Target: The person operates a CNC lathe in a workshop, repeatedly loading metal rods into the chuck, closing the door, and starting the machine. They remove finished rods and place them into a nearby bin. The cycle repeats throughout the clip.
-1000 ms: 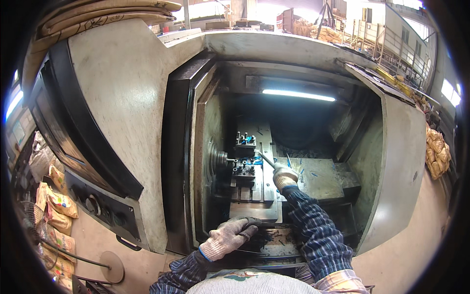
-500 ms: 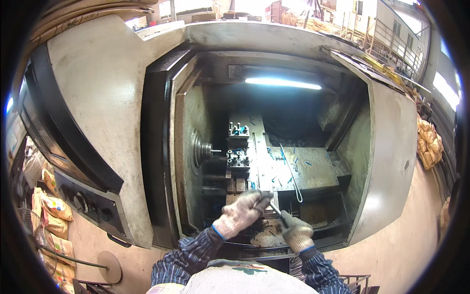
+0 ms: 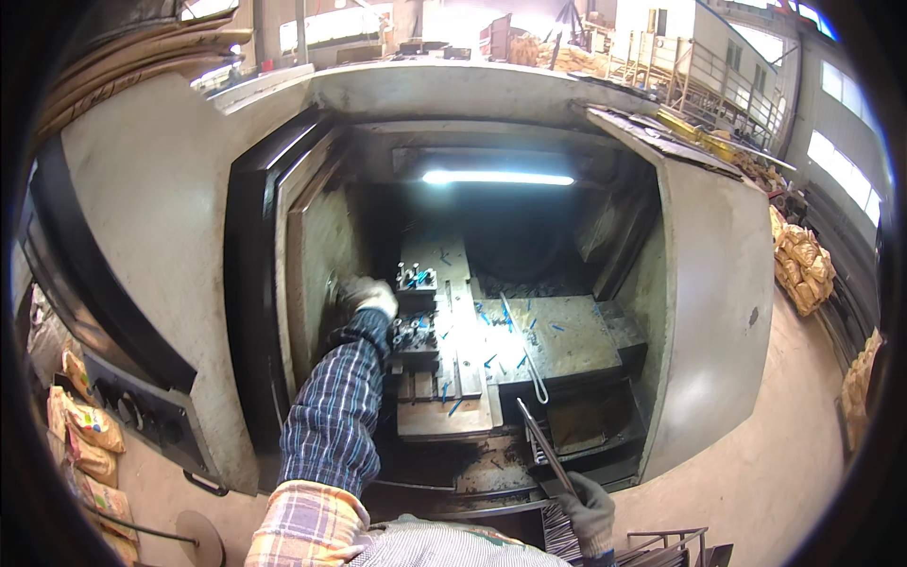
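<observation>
My left hand (image 3: 368, 295), in a pale work glove, reaches deep into the lathe. It covers the chuck on the left wall, and its fingers are hidden and smeared there. Just right of it stand two tool blocks with bolts, a far one (image 3: 417, 277) and a near one (image 3: 414, 336). My right hand (image 3: 590, 515), gloved too, is low at the right, closed round a metal rod (image 3: 543, 440). The rod slants up and left over the machine's front edge. A long thin rod with a looped end (image 3: 525, 348) lies on the metal bed (image 3: 576, 342).
Blue shavings (image 3: 557, 328) are scattered over the bed. A tube light (image 3: 498, 178) glows on the back wall. The sliding door (image 3: 255, 312) stands to the left, above a knob panel (image 3: 142, 416). Thin rods (image 3: 559, 535) are bundled below the front edge.
My left hand has left the rod and moved forward and left to the chuck. My right hand has drawn back toward me with the rod. The view has shifted somewhat.
</observation>
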Available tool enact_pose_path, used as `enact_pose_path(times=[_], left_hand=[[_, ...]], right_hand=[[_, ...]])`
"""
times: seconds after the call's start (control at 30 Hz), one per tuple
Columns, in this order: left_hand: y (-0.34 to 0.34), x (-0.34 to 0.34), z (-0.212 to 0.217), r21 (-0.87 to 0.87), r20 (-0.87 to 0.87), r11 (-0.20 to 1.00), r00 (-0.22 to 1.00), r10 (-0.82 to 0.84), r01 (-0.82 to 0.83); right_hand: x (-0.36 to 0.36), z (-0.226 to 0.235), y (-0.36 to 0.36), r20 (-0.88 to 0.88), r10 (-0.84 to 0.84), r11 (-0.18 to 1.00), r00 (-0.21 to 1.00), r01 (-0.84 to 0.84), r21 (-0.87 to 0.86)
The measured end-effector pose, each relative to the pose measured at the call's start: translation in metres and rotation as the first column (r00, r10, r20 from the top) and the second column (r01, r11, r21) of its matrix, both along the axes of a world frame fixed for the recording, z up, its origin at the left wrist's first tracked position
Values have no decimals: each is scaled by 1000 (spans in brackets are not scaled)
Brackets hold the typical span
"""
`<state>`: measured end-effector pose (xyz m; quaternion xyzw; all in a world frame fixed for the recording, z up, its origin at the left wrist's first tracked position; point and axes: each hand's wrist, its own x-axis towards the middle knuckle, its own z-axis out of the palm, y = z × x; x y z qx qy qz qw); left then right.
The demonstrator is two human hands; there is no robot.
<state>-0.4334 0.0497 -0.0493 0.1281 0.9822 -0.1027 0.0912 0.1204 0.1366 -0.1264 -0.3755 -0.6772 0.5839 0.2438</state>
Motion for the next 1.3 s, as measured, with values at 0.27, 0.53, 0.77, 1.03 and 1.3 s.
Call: enact_pose_path(times=[0.27,0.53,0.77,1.03,1.3], left_hand=[[-19,-81,-85,-183,127,943,958,-257,277],[111,27,-44,306,128,681,680,-722,665],[107,148,59,337,-366,334,449,-815,880],[-63,244,97,786,-618,-188,732,-288,589],[-253,312,127,926,-134,-345,988,70,150]], right_hand=[[43,-44,-3,344,-196,978,918,160,131],[24,-21,-16,369,-112,989,923,68,132],[-25,-32,8,345,-152,986,926,119,116],[-154,-26,52,94,47,970,995,-68,235],[-344,35,80,543,280,684,791,-562,465]])
